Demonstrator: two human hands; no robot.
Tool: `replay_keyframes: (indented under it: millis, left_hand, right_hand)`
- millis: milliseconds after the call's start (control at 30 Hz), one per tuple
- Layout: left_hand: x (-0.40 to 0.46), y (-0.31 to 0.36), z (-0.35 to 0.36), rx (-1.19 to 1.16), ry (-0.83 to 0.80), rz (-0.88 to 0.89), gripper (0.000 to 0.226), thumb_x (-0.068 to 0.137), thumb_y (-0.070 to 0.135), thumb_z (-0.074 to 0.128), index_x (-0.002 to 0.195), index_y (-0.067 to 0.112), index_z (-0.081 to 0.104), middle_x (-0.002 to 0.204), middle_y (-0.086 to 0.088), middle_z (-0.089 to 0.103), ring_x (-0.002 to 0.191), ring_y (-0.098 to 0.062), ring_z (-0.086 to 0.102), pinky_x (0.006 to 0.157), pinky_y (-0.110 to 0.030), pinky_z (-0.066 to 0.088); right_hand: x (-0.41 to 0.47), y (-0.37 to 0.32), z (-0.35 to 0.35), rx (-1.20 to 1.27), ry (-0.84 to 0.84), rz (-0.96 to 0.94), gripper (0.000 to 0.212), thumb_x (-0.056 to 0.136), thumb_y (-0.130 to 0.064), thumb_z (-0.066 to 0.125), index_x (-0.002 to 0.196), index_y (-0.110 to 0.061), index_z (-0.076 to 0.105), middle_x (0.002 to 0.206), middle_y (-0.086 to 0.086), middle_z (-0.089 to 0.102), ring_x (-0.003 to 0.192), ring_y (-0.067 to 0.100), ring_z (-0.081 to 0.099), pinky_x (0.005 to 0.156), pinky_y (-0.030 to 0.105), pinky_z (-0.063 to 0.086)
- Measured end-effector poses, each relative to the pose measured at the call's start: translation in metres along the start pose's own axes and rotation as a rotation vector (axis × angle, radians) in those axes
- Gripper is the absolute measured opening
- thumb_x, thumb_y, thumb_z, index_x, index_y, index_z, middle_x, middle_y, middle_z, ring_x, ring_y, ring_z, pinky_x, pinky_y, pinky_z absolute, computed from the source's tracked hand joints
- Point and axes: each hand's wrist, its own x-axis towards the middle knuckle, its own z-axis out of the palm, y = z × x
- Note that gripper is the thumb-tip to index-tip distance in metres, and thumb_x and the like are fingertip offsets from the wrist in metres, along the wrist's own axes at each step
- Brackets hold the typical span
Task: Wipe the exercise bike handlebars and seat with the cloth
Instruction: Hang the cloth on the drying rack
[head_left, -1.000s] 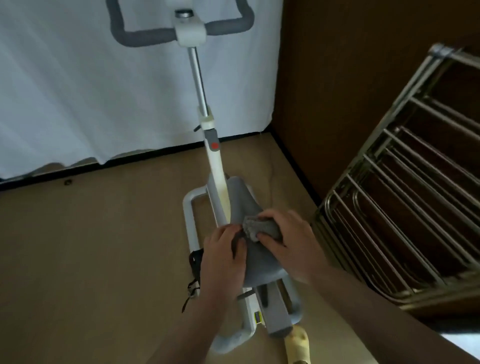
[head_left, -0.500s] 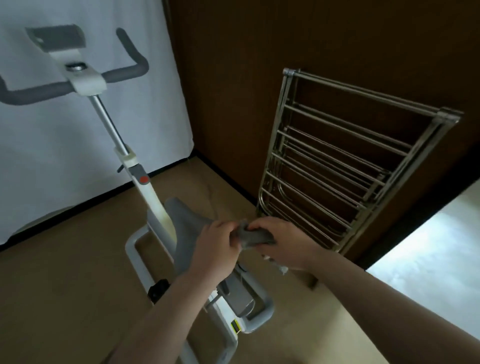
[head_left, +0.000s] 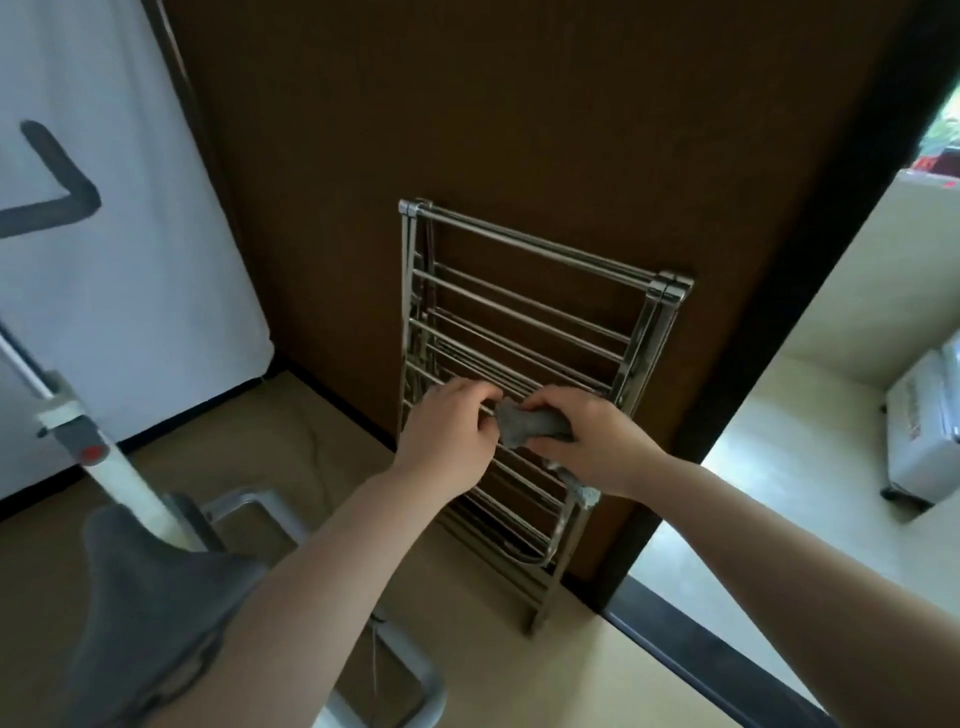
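Grey cloth (head_left: 532, 426) is bunched between both hands, which meet in the air in front of the folded metal drying rack (head_left: 524, 322). The right hand (head_left: 592, 441) grasps the bigger part of it with curled fingers, and a frayed end hangs down under its wrist. The left hand (head_left: 449, 431) pinches the near end of the cloth with its fingertips. The bike seat (head_left: 150, 587) lies well below and to the left of the left hand, beside its forearm, and one handlebar (head_left: 57, 192) is far up to the left of that hand, well apart from both. I judge that the wiping is paused. The risk is that the hanging end catches on a bar of the rack, because the hands are very near to it, or that the cloth slips from the light pinch.
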Motion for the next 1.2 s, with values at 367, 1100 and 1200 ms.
replay_keyframes:
  millis: [367, 1100, 1200]
  left_hand:
    - [0.127, 0.056, 0.024, 0.023, -0.069, 0.003, 0.034, 0.096, 0.020, 0.051, 0.130, 0.020, 0.055, 0.131, -0.001, 0.054, 0.116, -0.020, 0.054, 0.097, -0.039, 0.047]
    - [0.277, 0.036, 0.015, -0.042, -0.014, 0.075, 0.035, 0.096, 0.018, 0.051, 0.131, 0.022, 0.053, 0.133, 0.002, 0.053, 0.117, -0.015, 0.053, 0.090, -0.029, 0.046]
    - [0.282, 0.038, 0.025, -0.050, 0.015, 0.073, 0.035, 0.095, 0.018, 0.052, 0.129, 0.023, 0.054, 0.133, 0.002, 0.053, 0.118, -0.014, 0.053, 0.087, -0.025, 0.044]
  right_hand:
    - [0.059, 0.082, -0.094, -0.082, 0.188, 0.051, 0.031, 0.087, -0.027, 0.065, 0.117, -0.028, 0.055, 0.105, -0.004, 0.058, 0.089, 0.011, 0.058, 0.076, 0.034, 0.054]
    - [0.195, 0.109, -0.137, -0.338, 0.636, 0.178, 0.034, 0.089, -0.025, 0.062, 0.120, -0.027, 0.049, 0.120, 0.001, 0.051, 0.110, 0.021, 0.048, 0.077, 0.034, 0.049]
    - [0.208, 0.119, -0.132, -0.397, 0.646, 0.212, 0.034, 0.088, -0.025, 0.063, 0.120, -0.026, 0.051, 0.120, 0.003, 0.050, 0.112, 0.023, 0.047, 0.079, 0.036, 0.049]
